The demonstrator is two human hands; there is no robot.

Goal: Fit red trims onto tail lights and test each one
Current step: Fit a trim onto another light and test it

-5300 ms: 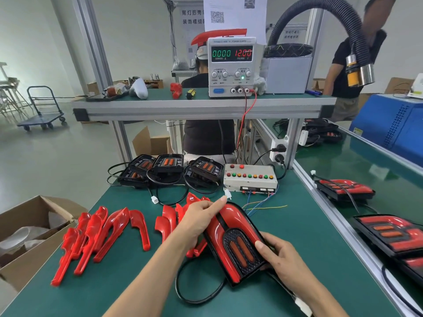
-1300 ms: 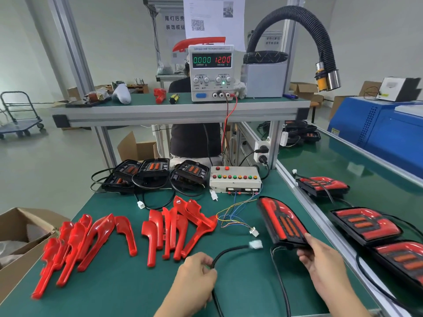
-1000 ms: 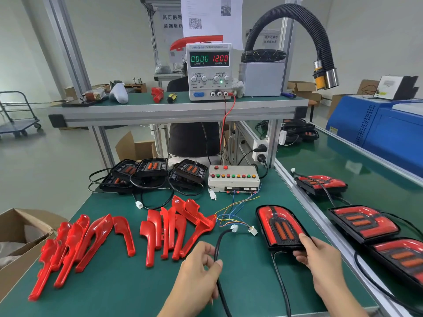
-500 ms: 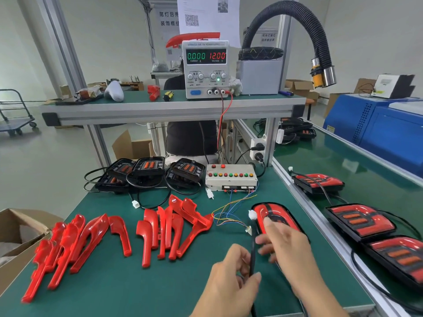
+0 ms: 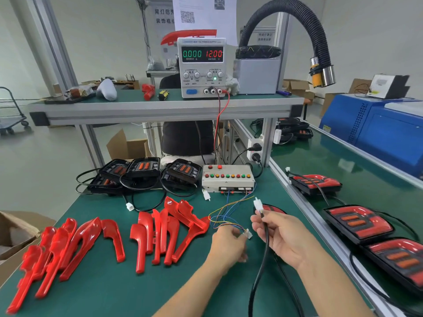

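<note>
12.00 V, 0.000 A on pwr supply [image 5: 202, 66].

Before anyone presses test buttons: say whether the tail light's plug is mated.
Not mated. The right hand holds the white plug up, apart from the tester's connector at the left hand.

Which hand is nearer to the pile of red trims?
Left. The left hand is just right of the red trims; the right hand is farther right, holding a black cable.
</note>
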